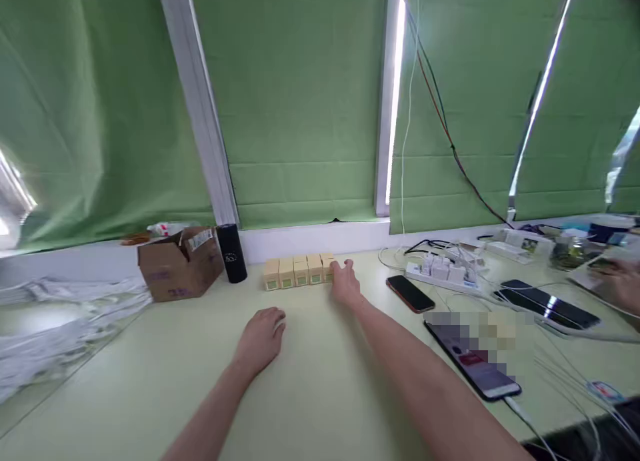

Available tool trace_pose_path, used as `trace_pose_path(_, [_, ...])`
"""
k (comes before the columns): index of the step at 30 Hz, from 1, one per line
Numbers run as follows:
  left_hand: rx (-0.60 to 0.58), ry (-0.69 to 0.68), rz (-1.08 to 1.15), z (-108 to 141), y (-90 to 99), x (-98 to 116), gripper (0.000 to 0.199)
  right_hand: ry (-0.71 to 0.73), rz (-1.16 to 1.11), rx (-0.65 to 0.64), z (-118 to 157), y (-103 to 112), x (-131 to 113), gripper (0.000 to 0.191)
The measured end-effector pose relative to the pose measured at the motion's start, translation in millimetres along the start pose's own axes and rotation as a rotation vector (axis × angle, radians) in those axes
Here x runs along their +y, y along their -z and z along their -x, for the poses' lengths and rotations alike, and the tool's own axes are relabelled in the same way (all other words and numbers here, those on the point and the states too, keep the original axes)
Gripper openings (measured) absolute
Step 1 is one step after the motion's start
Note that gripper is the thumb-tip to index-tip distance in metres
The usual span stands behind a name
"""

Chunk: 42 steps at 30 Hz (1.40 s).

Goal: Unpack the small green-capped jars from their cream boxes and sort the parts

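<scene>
Several small yellowish cardboard boxes (301,271) stand side by side in a row near the wall, each with a label on its front. My right hand (346,282) reaches to the right end of the row and closes on the last small box (327,266), partly covering it. My left hand (261,339) rests on the pale table (295,387), nearer to me and below the row. Its fingers are loosely bent and apart, with nothing in them.
Left of the row stand a black cylinder (231,254) and an opened brown carton (175,264). White cables (90,307) lie far left. On the right are phones (410,293), a power strip (440,274) with chargers, and another person's hand (623,284).
</scene>
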<state>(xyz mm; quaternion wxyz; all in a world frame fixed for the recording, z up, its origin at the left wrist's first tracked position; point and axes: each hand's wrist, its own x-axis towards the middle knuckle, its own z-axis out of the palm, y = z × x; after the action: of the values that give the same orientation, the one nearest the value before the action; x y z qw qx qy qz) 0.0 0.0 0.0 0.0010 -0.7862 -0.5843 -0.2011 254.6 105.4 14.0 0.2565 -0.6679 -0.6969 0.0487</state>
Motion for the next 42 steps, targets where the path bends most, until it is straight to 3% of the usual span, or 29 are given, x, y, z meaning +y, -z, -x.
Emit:
trace_pose_path(4, [0.022,0.009,0.013,2,2.3,2,0.029,0.017,0.006,0.021,-2,4,2,0.052])
trace_pose_path(12, [0.025,0.011,0.025,2,2.1,3,0.028,0.044,-0.062,0.018,-9,4,4,0.029])
trace_pose_path(18, [0.038,0.015,0.053,2,1.2,2,0.028,-0.02,-0.143,0.063,-2,5,7,0.03])
trace_pose_path(25, [0.038,0.018,0.047,0,-0.7,-1,0.029,-0.087,-0.269,0.134,26,7,6,0.05])
trace_pose_path(32, [0.061,0.058,0.119,-2,-7.5,-9,0.037,0.04,-0.437,0.062,74,11,-11,0.058])
trace_pose_path(38, [0.096,0.008,0.418,3,-9.1,8,0.049,0.211,-0.658,-0.059,116,11,-12,0.058])
trace_pose_path(42, [0.019,0.022,0.769,11,-9.8,28,0.058,0.316,-0.79,-0.15,126,8,-3,0.071])
